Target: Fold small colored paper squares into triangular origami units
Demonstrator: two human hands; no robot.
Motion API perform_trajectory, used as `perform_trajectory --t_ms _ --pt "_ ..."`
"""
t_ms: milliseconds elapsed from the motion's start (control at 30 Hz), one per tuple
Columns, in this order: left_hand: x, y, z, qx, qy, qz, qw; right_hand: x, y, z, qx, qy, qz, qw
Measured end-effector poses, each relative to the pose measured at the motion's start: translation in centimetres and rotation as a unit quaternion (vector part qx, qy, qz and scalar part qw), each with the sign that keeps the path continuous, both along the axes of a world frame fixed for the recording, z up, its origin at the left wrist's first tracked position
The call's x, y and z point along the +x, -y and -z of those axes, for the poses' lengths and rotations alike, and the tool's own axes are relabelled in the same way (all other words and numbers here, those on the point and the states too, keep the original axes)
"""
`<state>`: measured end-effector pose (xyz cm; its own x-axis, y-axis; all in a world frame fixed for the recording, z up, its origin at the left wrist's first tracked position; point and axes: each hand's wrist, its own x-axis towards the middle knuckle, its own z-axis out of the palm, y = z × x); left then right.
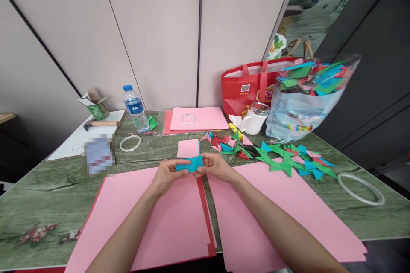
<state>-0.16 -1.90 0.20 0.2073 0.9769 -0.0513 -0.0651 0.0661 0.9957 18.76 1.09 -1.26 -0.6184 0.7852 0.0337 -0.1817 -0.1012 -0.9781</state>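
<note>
A small blue piece of paper (191, 164) is held up between both hands, over the inner edges of the large pink sheets. My left hand (168, 173) pinches its left end, thumb in front. At its right end, my right hand (215, 165) grips it with curled fingers. Just behind the hands lies a small stack of pink paper pieces (188, 148) with blue at its right edge. Large pink sheets (160, 222) with red below them lie under my left forearm, and more pink sheets (256, 209) lie under my right.
Folded paper pieces (227, 143) and folded paper rings (288, 158) lie to the right, near a white mug (255, 120), a red bag (238, 94) and a filled plastic bag (297, 111). A water bottle (136, 111), hammer (102, 123) and white ring (130, 143) are at left.
</note>
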Motion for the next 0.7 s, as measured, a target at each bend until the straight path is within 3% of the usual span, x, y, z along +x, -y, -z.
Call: perform_trajectory --t_ms 200,433,600,700 --pt "-0.1 0.2 -0.4 -0.011 0.029 0.033 0.999 0.4 -0.4 0.0 0.016 -0.019 -0.012 1.000" --pt "-0.2 0.2 -0.4 -0.005 0.069 0.093 0.993 0.6 -0.9 0.6 0.046 0.012 0.024 0.999" --pt "-0.5 0.1 -0.6 0.000 0.090 0.070 0.993 1.4 -1.8 1.4 0.061 0.065 0.105 0.990" --pt "-0.7 0.0 -0.7 0.011 0.097 0.059 0.993 1.8 -2.2 0.9 0.051 0.025 0.159 0.986"
